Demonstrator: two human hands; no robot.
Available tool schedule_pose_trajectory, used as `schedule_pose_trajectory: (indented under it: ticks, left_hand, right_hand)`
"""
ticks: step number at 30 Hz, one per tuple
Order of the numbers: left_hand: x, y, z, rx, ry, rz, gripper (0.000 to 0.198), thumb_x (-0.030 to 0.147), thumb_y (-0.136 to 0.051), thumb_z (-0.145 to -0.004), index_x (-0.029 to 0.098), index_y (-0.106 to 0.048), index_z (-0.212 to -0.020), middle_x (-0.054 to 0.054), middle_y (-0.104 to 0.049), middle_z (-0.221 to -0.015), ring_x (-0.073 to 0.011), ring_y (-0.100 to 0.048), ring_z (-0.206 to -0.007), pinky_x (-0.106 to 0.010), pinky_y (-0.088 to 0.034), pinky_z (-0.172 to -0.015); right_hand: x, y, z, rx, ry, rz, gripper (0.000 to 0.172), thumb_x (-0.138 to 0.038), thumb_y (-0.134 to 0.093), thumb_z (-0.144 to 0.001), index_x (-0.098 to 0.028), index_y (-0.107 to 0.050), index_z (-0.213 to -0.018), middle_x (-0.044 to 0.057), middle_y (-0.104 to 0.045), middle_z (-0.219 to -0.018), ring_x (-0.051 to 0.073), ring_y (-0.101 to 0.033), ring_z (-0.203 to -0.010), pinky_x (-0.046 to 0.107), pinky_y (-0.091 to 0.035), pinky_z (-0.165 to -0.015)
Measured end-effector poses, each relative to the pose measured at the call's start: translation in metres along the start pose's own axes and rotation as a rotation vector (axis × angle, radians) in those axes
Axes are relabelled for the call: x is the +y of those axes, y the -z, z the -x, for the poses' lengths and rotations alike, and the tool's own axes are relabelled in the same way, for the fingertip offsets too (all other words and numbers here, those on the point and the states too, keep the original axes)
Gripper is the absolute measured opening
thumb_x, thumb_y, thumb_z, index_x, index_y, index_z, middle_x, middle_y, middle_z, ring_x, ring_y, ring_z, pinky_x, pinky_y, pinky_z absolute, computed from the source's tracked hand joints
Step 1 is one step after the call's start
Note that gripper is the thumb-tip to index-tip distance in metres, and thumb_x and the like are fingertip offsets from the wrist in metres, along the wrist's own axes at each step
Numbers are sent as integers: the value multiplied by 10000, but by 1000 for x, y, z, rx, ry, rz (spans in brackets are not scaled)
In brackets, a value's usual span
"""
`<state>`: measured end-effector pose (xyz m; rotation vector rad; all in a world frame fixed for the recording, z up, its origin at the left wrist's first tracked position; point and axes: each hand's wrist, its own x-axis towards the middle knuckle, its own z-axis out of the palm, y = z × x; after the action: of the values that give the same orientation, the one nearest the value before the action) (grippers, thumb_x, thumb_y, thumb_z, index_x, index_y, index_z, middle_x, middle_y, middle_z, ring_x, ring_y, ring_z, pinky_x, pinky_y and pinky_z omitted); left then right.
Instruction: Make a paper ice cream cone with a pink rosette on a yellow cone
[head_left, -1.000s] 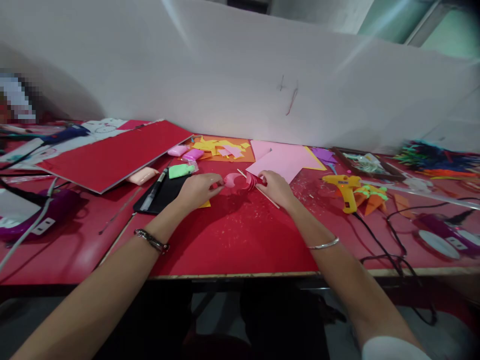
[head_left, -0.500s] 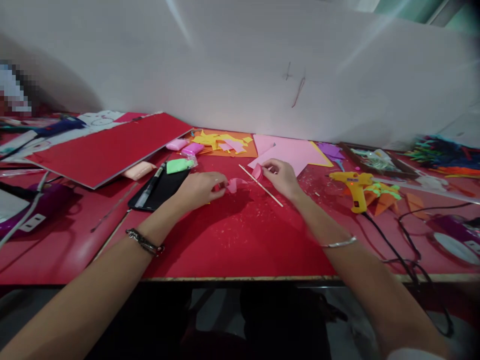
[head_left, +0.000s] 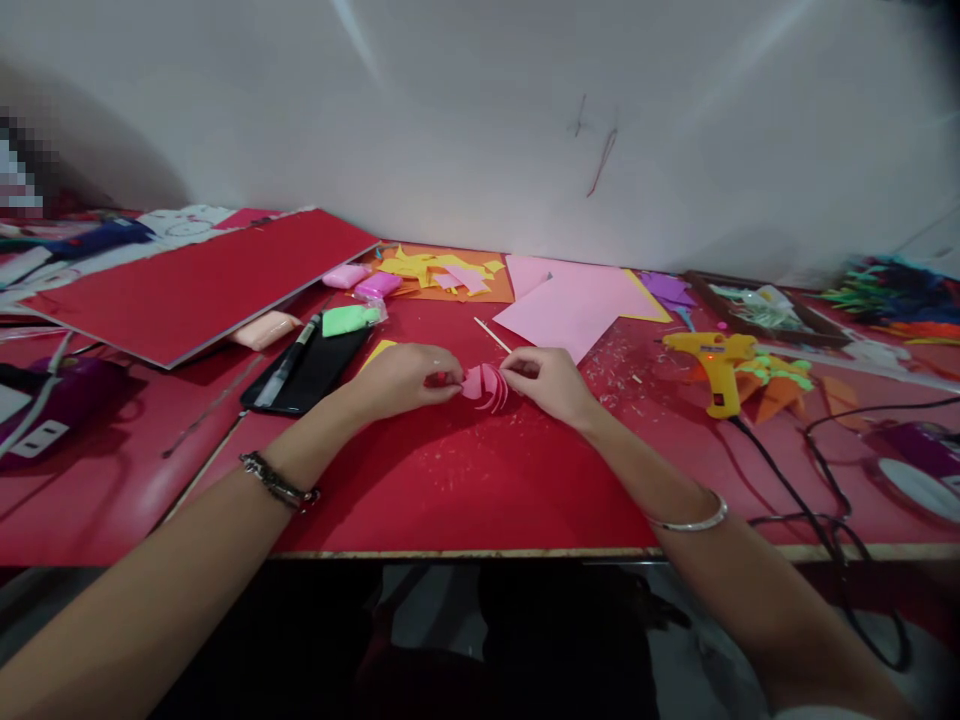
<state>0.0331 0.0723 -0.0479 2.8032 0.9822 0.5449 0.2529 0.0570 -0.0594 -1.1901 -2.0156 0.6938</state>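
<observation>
Between my two hands, over the red tabletop (head_left: pixel 480 480), is a pink paper piece (head_left: pixel 487 385) with curved, petal-like strips. My left hand (head_left: pixel 416 380) pinches its left edge between thumb and fingers. On the other side, my right hand (head_left: pixel 547 380) pinches the strips at the right with its fingertips. Just behind the right fingers lies a thin wooden stick (head_left: pixel 491 333), its near end hidden by that hand. A yellow scrap (head_left: pixel 379 352) peeks out behind my left hand.
Right of my hands a yellow glue gun (head_left: pixel 716 365) rests with its cord trailing to the table edge. Pink paper sheets (head_left: pixel 577 305) lie at the back. A dark phone (head_left: pixel 307 370) with a marker, green clay (head_left: pixel 350 319) and a large red board (head_left: pixel 202 290) are at left.
My right hand has come left and slightly down from beyond the stick, bringing its pink piece against the one at my left hand. The camera view has shifted slightly.
</observation>
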Motion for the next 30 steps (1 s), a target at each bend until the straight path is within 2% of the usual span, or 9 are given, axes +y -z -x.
schedule_pose_trajectory:
  ticks: [17,22,26,30]
  left_hand:
    - [0,-5,0,1,-21,-47,151,308,-505,-766,199,-608,-781,16,-648,-749,-95,-548,-601,-193,-346,-534]
    - [-1,-3,0,19,-41,-85,143,297,-514,-764,200,-613,-796,16,-651,-748,-94,-553,-609,-188,-337,-529]
    - [2,1,0,70,-79,-196,177,307,-480,-791,185,-606,-806,7,-643,-765,-99,-560,-642,-191,-333,-536]
    - [6,2,-1,66,-133,-280,220,338,-444,-819,179,-594,-796,-2,-628,-759,-103,-551,-627,-202,-320,-531]
  right_hand:
    - [1,-4,3,-69,30,-23,108,-235,-498,-737,-168,-581,-752,2,-578,-671,101,-504,-606,231,-393,-572]
    - [-3,-2,2,-62,138,71,80,-193,-491,-738,-171,-567,-747,6,-559,-718,95,-483,-623,222,-381,-588]
    - [-6,2,1,-30,254,160,70,-149,-486,-730,-166,-549,-755,-2,-506,-696,88,-441,-599,209,-362,-571]
    - [-5,3,2,-29,320,221,97,-135,-477,-736,-162,-552,-790,4,-499,-720,90,-444,-615,210,-358,-588]
